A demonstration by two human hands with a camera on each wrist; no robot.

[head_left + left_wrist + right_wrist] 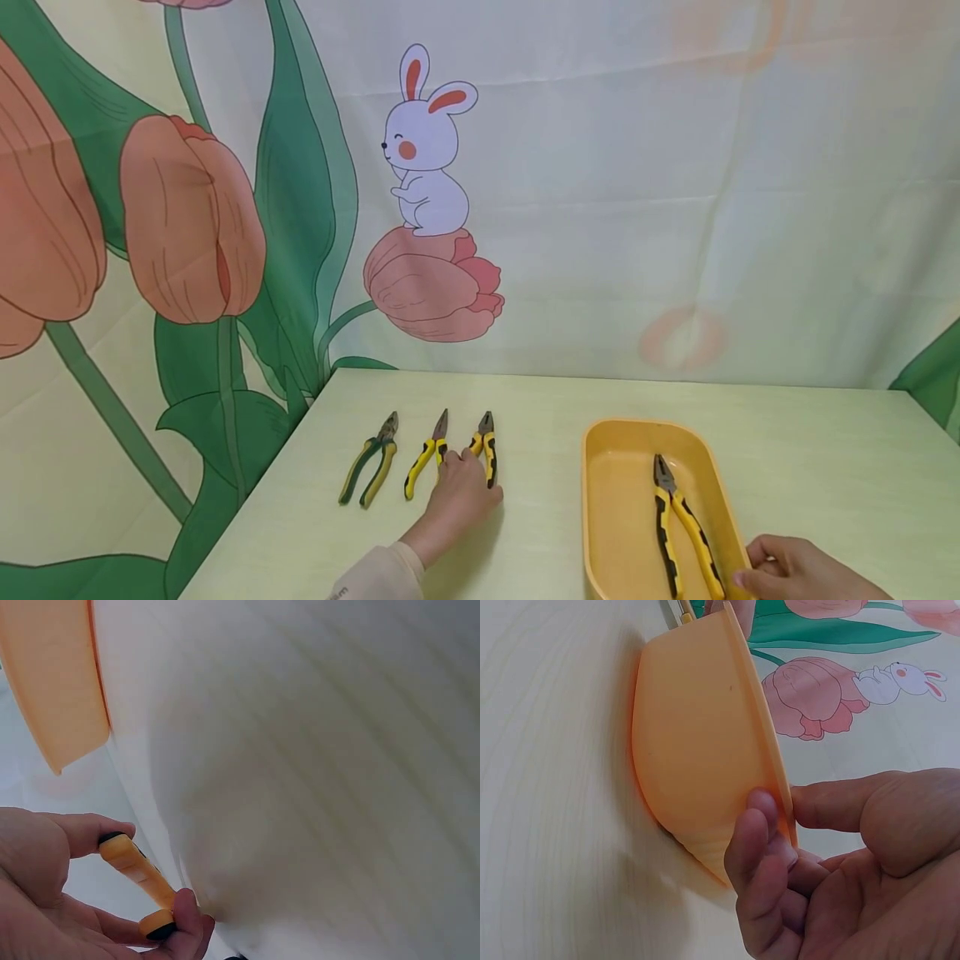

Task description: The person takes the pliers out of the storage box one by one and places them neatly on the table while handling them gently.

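Note:
My left hand (459,493) is over the rightmost of the pliers lying in a row, a yellow-and-black pair (491,450). In the left wrist view its thumb and fingers hold the two spread handles (142,877). Just left of that hand lie long-nose pliers (422,467) with yellow-and-black handles. Further left are pliers with green-and-tan handles (387,457). With thumb and curled fingers, my right hand (900,855) pinches the rim of an orange-yellow tray (694,720). Inside the tray lies another pair of yellow-and-black pliers (664,521), jaws pointing away from me.
A pale table (536,508) carries the tray and the tools. Behind it hangs a cloth backdrop (600,208) printed with tulips and a white rabbit (431,158). The tray's raised walls stand between its inside and the row of pliers.

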